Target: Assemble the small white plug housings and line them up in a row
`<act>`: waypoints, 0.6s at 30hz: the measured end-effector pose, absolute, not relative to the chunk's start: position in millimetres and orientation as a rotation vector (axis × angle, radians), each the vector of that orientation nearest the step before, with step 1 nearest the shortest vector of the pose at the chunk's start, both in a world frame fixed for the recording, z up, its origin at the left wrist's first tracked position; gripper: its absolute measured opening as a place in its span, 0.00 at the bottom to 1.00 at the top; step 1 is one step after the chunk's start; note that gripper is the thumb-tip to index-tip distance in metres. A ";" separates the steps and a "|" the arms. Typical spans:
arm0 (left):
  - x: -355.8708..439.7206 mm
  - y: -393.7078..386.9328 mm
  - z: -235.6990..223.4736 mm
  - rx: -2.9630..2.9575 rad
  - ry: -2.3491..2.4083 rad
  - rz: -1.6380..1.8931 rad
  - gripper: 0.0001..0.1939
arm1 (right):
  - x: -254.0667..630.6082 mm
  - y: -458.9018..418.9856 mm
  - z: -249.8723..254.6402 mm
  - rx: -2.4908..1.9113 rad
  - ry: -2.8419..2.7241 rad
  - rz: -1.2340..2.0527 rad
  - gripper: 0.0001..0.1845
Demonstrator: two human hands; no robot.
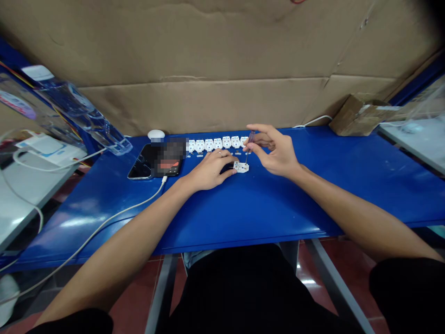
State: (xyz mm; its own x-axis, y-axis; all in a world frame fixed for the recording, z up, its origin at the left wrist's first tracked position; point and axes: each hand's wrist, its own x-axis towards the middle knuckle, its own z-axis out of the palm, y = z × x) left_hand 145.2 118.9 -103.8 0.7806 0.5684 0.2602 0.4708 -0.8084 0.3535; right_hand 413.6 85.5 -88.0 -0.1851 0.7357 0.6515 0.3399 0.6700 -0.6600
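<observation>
On the blue table, my left hand (212,170) grips the left end of a small white plastic part (242,167), which looks like a plug or socket housing. My right hand (274,150) pinches a small screwdriver (251,138) with a purplish handle. Its thin shaft points down, and the tip meets the right side of the white part. Behind my hands stands a row of several similar white housings (209,145). Small metal-looking pieces lie in front of that row, partly hidden by my left hand.
Two phones lie at the left, a black one (141,161) and one with a white charging cable (148,198). A water bottle (83,109) leans at the far left beside a white power strip (52,150). A cardboard box (358,115) sits at back right, before the cardboard wall (225,102).
</observation>
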 end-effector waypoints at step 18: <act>144.6 119.4 -104.3 2.706 0.798 0.523 0.17 | 414.6 90.1 -87.2 -0.807 -1.769 0.585 0.29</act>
State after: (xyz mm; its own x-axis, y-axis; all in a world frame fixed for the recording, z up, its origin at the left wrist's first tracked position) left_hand 144.6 119.4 -104.3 0.7831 0.5638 0.2625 0.4660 -0.8114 0.3528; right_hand 414.6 90.1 -87.2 -0.2151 0.7580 0.6157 0.2416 0.6522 -0.7185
